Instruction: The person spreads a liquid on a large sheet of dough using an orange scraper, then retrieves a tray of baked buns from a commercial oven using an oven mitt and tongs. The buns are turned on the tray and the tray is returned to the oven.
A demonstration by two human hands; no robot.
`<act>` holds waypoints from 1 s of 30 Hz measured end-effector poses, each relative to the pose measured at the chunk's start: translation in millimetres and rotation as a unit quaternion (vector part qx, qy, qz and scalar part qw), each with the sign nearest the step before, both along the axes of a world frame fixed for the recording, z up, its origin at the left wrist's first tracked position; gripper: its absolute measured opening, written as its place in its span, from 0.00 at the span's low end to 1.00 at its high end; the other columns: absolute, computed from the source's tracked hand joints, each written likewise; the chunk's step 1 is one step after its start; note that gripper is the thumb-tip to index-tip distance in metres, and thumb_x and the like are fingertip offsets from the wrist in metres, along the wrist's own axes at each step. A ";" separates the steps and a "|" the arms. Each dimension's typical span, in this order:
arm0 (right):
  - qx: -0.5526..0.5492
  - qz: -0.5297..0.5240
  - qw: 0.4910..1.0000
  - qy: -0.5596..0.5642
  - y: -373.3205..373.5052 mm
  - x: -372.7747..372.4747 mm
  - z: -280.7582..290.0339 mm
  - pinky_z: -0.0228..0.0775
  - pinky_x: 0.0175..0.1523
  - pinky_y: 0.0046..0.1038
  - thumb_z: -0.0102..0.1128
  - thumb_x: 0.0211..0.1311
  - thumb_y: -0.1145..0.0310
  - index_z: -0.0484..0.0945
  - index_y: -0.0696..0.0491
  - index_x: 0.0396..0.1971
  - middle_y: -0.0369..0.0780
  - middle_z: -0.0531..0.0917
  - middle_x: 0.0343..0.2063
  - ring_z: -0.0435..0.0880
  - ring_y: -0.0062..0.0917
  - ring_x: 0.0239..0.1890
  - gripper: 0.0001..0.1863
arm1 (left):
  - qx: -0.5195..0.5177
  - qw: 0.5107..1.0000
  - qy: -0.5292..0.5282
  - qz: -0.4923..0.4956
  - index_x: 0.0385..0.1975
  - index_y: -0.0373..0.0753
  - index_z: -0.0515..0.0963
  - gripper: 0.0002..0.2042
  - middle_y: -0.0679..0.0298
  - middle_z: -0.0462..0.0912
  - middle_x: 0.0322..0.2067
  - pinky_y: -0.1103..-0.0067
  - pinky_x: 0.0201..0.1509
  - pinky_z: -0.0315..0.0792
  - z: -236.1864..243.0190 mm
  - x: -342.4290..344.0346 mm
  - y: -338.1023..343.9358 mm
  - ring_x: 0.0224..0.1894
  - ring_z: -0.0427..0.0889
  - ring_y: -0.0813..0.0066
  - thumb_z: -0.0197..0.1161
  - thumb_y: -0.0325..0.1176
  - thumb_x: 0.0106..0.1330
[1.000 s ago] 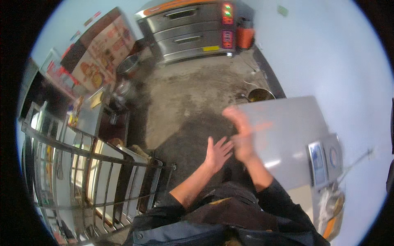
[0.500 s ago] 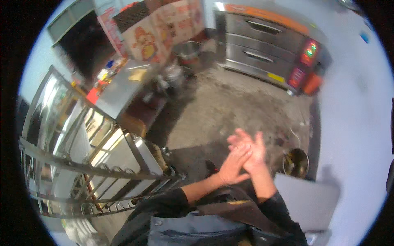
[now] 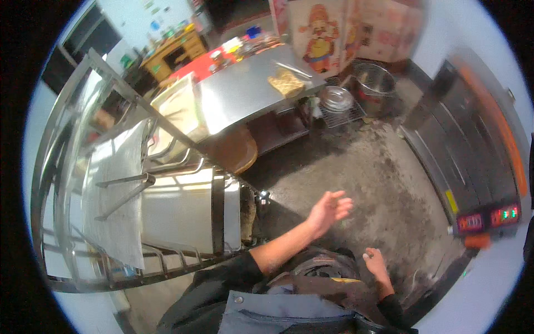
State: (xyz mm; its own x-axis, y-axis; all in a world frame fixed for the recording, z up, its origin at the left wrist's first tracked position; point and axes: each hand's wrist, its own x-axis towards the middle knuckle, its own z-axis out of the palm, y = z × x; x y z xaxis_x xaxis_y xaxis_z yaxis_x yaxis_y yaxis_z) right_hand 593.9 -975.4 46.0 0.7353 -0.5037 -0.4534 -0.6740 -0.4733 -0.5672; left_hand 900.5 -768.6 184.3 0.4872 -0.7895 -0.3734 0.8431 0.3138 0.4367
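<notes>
My left hand (image 3: 329,212) reaches out over the floor ahead of me, open, its fingers slightly bent and spread with nothing in them. Lower and to the right, close to my body, my right hand (image 3: 377,263) hangs loosely with its fingers partly curled; no object shows in it. Neither hand touches anything. On my left, nearest to the left arm, stands a metal rack (image 3: 178,133) carrying pale flat trays (image 3: 178,207).
A steel-topped table (image 3: 239,89) holds a flat yellowish piece (image 3: 286,83) and a row of small items. Beyond it, a large metal pot (image 3: 374,80) stands near a printed folding screen (image 3: 320,39). A deck oven (image 3: 467,139) with lit displays is at the right.
My hands were pressed together and have come apart, the right one dropping toward my body. The view has turned left, so the rack and table show more and the oven sits farther right.
</notes>
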 end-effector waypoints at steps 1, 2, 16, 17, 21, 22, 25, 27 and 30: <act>0.005 0.020 1.000 0.004 -16.8 16.0 -8.4 0.76 0.62 0.45 0.70 0.66 0.60 0.84 0.53 0.57 0.47 0.83 0.53 0.83 0.44 0.58 0.22 | 0.051 0.997 -0.005 0.063 0.73 0.40 0.68 0.30 0.51 0.76 0.69 0.63 0.73 0.70 -20.9 22.9 12.3 0.69 0.77 0.58 0.43 0.57 0.85; 0.001 0.033 0.999 0.001 -41.8 37.4 -14.9 0.76 0.63 0.44 0.71 0.66 0.60 0.84 0.54 0.56 0.47 0.83 0.53 0.83 0.44 0.58 0.22 | 0.087 0.990 0.009 0.107 0.72 0.39 0.68 0.29 0.51 0.75 0.69 0.63 0.74 0.70 -33.4 38.8 20.5 0.69 0.76 0.58 0.43 0.56 0.85; 0.017 0.273 0.941 -0.200 -223.6 621.9 92.8 0.78 0.61 0.39 0.68 0.68 0.61 0.85 0.55 0.55 0.48 0.87 0.50 0.87 0.42 0.54 0.19 | 0.029 0.884 0.186 0.427 0.69 0.34 0.69 0.25 0.52 0.81 0.64 0.64 0.70 0.76 -90.8 250.7 -88.9 0.64 0.82 0.61 0.45 0.48 0.86; 0.013 0.288 0.936 -0.201 -224.2 668.3 101.0 0.78 0.61 0.38 0.68 0.68 0.61 0.85 0.55 0.54 0.48 0.88 0.50 0.88 0.41 0.54 0.20 | 0.008 0.886 0.168 0.431 0.69 0.34 0.69 0.25 0.52 0.80 0.64 0.64 0.71 0.76 -89.9 284.3 -102.9 0.65 0.82 0.60 0.45 0.48 0.86; 0.029 0.294 0.940 -0.172 -198.7 832.1 112.0 0.79 0.61 0.37 0.67 0.66 0.61 0.85 0.54 0.55 0.47 0.89 0.52 0.89 0.39 0.55 0.21 | -0.054 0.851 0.176 0.493 0.70 0.32 0.68 0.26 0.49 0.76 0.68 0.61 0.76 0.72 -100.0 431.8 -143.4 0.69 0.78 0.55 0.50 0.48 0.85; 0.029 0.296 0.939 -0.175 -187.0 868.4 106.0 0.79 0.61 0.37 0.68 0.66 0.60 0.85 0.54 0.55 0.47 0.89 0.51 0.89 0.40 0.54 0.21 | -0.051 0.845 0.168 0.505 0.70 0.32 0.68 0.28 0.48 0.75 0.68 0.61 0.75 0.73 -106.4 467.5 -147.0 0.70 0.76 0.55 0.51 0.50 0.84; -0.010 0.287 0.942 -0.172 -150.5 968.6 79.5 0.77 0.63 0.41 0.69 0.63 0.60 0.83 0.53 0.58 0.46 0.86 0.50 0.86 0.42 0.55 0.24 | -0.017 0.809 0.198 0.553 0.69 0.34 0.68 0.26 0.50 0.72 0.70 0.63 0.75 0.72 -128.1 560.5 -157.4 0.71 0.73 0.56 0.52 0.49 0.84; -0.082 0.274 0.933 -0.219 -135.1 1020.8 57.9 0.75 0.65 0.41 0.71 0.59 0.61 0.79 0.54 0.63 0.48 0.84 0.54 0.83 0.44 0.59 0.31 | -0.035 0.786 0.197 0.584 0.73 0.40 0.65 0.26 0.56 0.70 0.72 0.61 0.77 0.69 -131.0 602.8 -172.0 0.72 0.71 0.56 0.54 0.48 0.83; -0.155 0.257 0.946 -0.122 -91.9 1068.7 47.7 0.70 0.70 0.45 0.73 0.59 0.58 0.68 0.50 0.71 0.51 0.76 0.62 0.75 0.48 0.67 0.41 | 0.031 0.778 0.165 0.606 0.76 0.39 0.62 0.26 0.54 0.71 0.71 0.58 0.77 0.70 -120.8 630.5 -164.9 0.72 0.73 0.55 0.52 0.42 0.84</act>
